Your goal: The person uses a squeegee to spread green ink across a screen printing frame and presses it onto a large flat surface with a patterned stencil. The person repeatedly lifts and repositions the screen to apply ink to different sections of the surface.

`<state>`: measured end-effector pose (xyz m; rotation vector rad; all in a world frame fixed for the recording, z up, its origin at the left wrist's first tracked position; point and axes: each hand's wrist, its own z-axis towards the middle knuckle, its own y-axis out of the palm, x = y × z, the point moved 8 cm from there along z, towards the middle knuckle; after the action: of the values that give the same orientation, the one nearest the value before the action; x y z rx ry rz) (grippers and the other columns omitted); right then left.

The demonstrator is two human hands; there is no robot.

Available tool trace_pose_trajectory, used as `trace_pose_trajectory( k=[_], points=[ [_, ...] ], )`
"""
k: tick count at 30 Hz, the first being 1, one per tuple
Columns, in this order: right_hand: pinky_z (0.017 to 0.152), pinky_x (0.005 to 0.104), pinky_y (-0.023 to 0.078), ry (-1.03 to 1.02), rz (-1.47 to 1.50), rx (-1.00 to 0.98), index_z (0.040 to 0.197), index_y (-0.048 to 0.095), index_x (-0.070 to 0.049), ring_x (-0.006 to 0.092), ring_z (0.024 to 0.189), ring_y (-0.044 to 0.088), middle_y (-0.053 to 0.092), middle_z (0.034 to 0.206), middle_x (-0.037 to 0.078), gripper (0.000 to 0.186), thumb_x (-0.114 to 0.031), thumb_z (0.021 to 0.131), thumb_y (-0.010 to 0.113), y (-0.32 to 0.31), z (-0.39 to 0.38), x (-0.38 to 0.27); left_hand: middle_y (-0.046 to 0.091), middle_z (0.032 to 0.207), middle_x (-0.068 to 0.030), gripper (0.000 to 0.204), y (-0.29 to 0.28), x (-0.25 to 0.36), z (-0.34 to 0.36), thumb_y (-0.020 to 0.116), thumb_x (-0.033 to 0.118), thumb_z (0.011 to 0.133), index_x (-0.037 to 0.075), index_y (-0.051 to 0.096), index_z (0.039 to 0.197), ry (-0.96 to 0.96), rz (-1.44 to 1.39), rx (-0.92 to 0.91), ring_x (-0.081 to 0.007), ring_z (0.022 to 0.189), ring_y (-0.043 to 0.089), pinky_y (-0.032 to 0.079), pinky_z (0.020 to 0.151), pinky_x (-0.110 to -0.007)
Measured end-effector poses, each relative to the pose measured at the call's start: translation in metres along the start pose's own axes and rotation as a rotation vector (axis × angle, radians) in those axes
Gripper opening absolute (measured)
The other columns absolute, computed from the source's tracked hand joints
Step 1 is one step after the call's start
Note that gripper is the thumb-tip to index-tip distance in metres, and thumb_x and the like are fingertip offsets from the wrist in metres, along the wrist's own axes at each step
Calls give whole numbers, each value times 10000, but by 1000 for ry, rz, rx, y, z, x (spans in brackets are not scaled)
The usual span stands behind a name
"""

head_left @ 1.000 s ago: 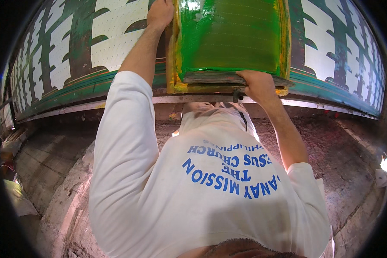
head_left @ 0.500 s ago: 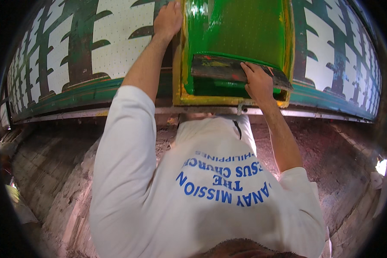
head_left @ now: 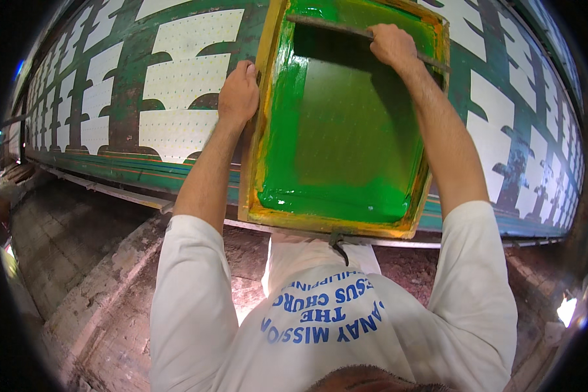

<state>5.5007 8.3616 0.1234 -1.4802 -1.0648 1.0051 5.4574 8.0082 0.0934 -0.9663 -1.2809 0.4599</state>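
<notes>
A screen printing frame [head_left: 259, 124] with yellow-stained wooden sides lies over the long table, its mesh [head_left: 353, 130] wet with green ink. Near the far end of the mesh, my right hand [head_left: 393, 47] is closed round a dark squeegee [head_left: 333, 25], which spans almost the frame's width and is seen nearly edge-on. My left hand [head_left: 240, 93] is closed on the frame's left side, with its fingertips partly hidden. Thicker green ink gathers along the frame's left and near inner edges.
Rows of white cut fabric panels [head_left: 186, 85] with small dots lie on the green-stained printing table [head_left: 125, 111], on both sides of the frame. A metal rail [head_left: 104, 190] runs along the table's near edge. Below is a rough, stained floor [head_left: 91, 261].
My right hand has moved the squeegee from the near end of the mesh to the far end and tipped it. More of the frame shows now, and my left hand appears lower along its side.
</notes>
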Motion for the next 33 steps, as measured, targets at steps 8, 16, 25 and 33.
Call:
trace_pose_trajectory(
  k=[8,16,25,33],
  points=[
    [923,519,600,-69,-80,69,1115,785,-74,402,1050,743,764,1112,229,258,-159,917,643,-11,48,7,702,1113,-219,353,-3,6,-6,385,327,1127,72,603,1239,17,78,40,-445,1076,657,526,901,-540],
    [954,517,589,-67,-13,101,1264,754,-191,384,1088,730,759,1174,171,362,-193,908,686,-17,52,21,694,1170,-208,329,-1,6,-7,387,324,1129,97,573,1279,-11,99,33,-438,1093,660,533,915,-534],
    [867,523,598,-87,37,264,1047,816,-101,413,985,741,762,1003,241,304,-86,807,629,-32,115,18,695,1161,-238,344,-4,6,-8,387,329,1131,61,549,1275,12,66,47,-459,1086,659,528,910,-547],
    [873,527,592,-227,-66,33,1031,793,-33,443,987,730,748,1007,271,279,-119,822,630,-23,92,-5,694,1179,-249,356,-1,0,-4,387,330,1130,53,555,1278,-8,9,19,-457,1124,650,517,943,-532]
  ],
)
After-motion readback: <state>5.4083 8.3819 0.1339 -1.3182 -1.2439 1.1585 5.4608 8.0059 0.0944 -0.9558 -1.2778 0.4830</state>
